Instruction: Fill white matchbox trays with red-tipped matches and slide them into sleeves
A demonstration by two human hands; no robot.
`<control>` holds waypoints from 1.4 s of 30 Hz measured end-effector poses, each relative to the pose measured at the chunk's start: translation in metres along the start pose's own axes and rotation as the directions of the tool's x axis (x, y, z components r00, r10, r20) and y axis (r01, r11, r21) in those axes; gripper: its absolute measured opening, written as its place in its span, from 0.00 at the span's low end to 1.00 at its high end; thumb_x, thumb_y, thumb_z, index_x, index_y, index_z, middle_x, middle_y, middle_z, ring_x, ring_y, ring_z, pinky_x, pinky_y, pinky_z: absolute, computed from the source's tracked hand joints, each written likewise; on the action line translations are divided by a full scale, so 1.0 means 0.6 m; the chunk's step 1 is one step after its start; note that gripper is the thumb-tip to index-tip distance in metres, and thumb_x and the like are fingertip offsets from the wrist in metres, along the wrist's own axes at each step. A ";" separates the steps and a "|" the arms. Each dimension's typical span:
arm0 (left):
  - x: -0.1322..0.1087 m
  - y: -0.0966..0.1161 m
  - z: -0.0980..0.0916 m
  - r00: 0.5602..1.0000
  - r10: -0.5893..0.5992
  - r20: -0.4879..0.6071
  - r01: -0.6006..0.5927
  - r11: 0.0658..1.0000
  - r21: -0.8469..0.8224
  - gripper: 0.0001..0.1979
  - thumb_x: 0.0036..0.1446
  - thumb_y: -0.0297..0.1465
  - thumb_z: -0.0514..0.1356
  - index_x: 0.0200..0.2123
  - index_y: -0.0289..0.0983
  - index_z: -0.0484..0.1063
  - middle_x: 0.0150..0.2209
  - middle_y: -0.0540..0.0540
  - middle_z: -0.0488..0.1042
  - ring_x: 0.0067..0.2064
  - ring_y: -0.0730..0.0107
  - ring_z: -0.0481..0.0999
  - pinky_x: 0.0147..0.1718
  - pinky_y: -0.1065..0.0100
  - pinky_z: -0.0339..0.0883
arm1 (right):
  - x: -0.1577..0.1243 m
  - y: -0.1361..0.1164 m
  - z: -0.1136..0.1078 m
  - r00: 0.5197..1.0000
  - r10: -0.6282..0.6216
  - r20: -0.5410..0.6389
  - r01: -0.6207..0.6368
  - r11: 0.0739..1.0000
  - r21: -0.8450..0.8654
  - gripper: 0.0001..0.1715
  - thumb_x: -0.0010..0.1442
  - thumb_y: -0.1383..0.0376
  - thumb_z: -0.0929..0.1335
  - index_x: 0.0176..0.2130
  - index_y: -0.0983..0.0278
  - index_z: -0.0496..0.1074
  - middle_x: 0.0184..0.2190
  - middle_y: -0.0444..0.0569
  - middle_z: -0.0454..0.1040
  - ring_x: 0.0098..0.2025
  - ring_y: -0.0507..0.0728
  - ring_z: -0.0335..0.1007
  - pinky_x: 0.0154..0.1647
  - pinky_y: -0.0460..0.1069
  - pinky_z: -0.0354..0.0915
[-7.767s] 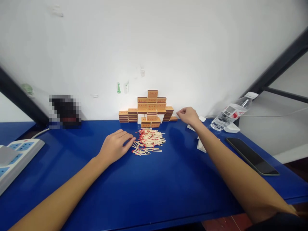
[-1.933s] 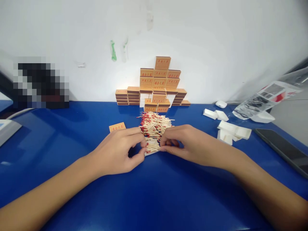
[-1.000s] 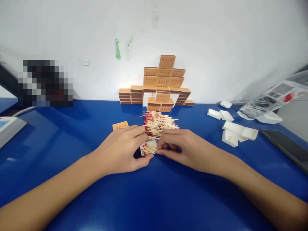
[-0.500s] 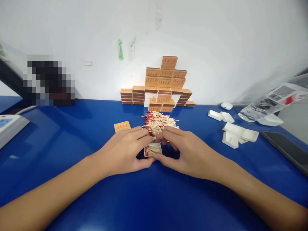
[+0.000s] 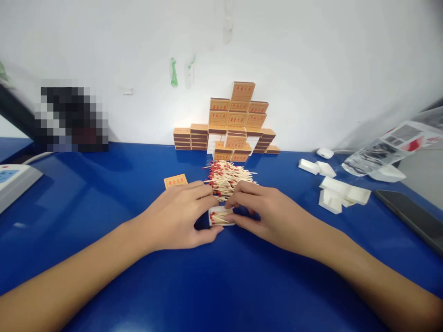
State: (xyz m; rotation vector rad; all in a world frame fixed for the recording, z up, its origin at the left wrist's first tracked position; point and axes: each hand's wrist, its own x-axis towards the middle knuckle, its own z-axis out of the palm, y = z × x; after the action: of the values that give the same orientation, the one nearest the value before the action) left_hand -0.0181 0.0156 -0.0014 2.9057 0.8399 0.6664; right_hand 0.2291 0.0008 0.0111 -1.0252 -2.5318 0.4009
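Observation:
A small white matchbox tray (image 5: 219, 216) with red-tipped matches in it lies on the blue table (image 5: 104, 193) between my hands. My left hand (image 5: 180, 216) curls round the tray's left end, thumb in front, fingers behind. My right hand (image 5: 263, 212) pinches matches at the tray's right end, fingers pressed together. Just behind the tray lies a heap of loose matches (image 5: 228, 177). An orange matchbox sleeve (image 5: 176, 180) lies flat to the left of the heap.
Stacked orange matchboxes (image 5: 230, 124) stand against the white wall. Several empty white trays (image 5: 337, 193) lie at the right, with a tipped water bottle (image 5: 387, 150), a phone (image 5: 411, 212) and a small white earbud case (image 5: 325, 152). A power strip (image 5: 14, 180) sits far left.
Both hands came together at the tray from apart. Over the last second the tray shifted slightly right and my right fingers closed down on the matches in it.

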 end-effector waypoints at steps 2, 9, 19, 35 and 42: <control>-0.001 -0.001 0.001 1.000 0.001 -0.007 -0.001 1.000 -0.005 0.12 0.63 0.38 0.65 0.42 0.35 0.79 0.37 0.46 0.78 0.42 0.60 0.80 0.43 0.58 0.75 | 0.001 0.000 -0.002 0.999 0.020 0.027 -0.020 1.000 -0.017 0.06 0.71 0.63 0.71 0.43 0.63 0.78 0.40 0.49 0.75 0.36 0.54 0.72 0.35 0.50 0.65; -0.001 0.001 0.001 1.000 -0.001 0.007 0.001 1.000 -0.016 0.11 0.65 0.38 0.64 0.43 0.36 0.79 0.39 0.45 0.79 0.44 0.58 0.80 0.44 0.59 0.75 | 0.004 -0.004 -0.003 0.992 0.076 0.102 -0.078 0.997 0.017 0.08 0.73 0.66 0.68 0.38 0.63 0.73 0.40 0.49 0.76 0.39 0.56 0.72 0.39 0.51 0.66; -0.003 0.000 0.002 1.000 0.006 0.005 -0.006 1.000 -0.027 0.13 0.67 0.38 0.63 0.47 0.35 0.78 0.40 0.44 0.80 0.45 0.58 0.81 0.45 0.58 0.76 | 0.003 0.000 -0.002 0.999 0.018 0.037 -0.017 1.000 -0.015 0.10 0.74 0.67 0.66 0.41 0.64 0.76 0.40 0.51 0.76 0.40 0.57 0.73 0.41 0.52 0.67; -0.004 0.001 0.001 1.000 0.004 -0.005 -0.004 1.000 -0.028 0.13 0.66 0.38 0.63 0.45 0.34 0.79 0.41 0.42 0.81 0.46 0.55 0.82 0.47 0.56 0.78 | 0.002 -0.002 0.000 0.994 0.089 0.060 -0.085 0.994 -0.073 0.10 0.73 0.68 0.66 0.40 0.65 0.78 0.40 0.51 0.75 0.39 0.56 0.73 0.41 0.52 0.67; -0.003 -0.001 0.003 1.000 0.012 -0.026 -0.013 0.999 -0.037 0.12 0.66 0.37 0.63 0.46 0.34 0.78 0.40 0.43 0.81 0.44 0.58 0.82 0.46 0.58 0.77 | 0.002 -0.004 -0.004 0.996 0.074 0.049 -0.068 0.991 -0.118 0.11 0.73 0.67 0.66 0.38 0.65 0.77 0.39 0.51 0.76 0.38 0.57 0.73 0.40 0.52 0.68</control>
State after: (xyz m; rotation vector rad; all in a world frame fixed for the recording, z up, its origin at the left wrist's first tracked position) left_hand -0.0189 0.0155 -0.0041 2.8776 0.8041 0.7146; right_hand 0.2278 0.0003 0.0145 -1.1649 -2.5982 0.3076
